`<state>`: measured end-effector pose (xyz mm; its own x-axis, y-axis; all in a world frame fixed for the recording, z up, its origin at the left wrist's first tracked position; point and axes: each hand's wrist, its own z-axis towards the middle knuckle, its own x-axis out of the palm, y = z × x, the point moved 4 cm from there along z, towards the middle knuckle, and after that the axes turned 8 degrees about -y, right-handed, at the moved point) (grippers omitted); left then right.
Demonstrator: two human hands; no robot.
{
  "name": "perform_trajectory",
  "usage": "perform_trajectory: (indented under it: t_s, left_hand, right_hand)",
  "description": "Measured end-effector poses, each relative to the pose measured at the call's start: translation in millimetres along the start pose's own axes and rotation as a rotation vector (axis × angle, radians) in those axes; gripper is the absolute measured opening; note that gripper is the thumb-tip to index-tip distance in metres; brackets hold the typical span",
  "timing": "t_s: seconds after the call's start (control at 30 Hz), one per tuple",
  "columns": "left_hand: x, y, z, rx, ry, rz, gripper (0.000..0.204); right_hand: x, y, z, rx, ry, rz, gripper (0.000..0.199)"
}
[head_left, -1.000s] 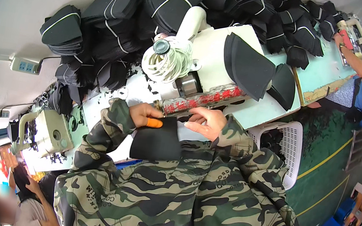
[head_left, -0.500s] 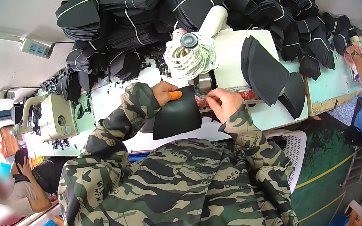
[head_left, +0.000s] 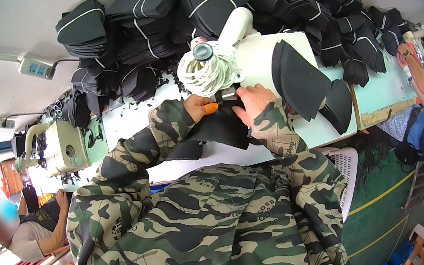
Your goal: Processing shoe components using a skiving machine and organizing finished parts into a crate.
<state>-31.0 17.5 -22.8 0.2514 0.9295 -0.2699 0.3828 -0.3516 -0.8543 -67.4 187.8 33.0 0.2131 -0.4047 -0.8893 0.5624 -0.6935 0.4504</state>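
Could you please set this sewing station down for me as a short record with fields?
Left hand: left hand rests on the black fabric piece, an orange cover on one finger.
Right hand: right hand presses the same piece flat.
Machine: white sewing machine right behind the hands.
Surface: white table.
Stock: tied bundles of black pieces behind; loose stack at right.

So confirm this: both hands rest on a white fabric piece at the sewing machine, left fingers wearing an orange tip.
Wrong colour: the head view shows the fabric piece is black. Left hand with the orange tip and right hand do rest on it at the sewing machine.
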Motion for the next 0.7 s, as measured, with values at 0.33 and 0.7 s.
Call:
perform_trajectory:
  t_s: [0.33,0.7]
  left_hand:
    - [-5,-9,-2,-0.356,0.11,-0.227,0.018]
    - [-33,72,-26,-0.176,0.213,1.222,0.041]
  right_hand:
    - [-16,-17,-63,0.209,-0.224,0.426,0.015]
    - [-127,-25,-73,0.068,-0.862,-0.01,0.016]
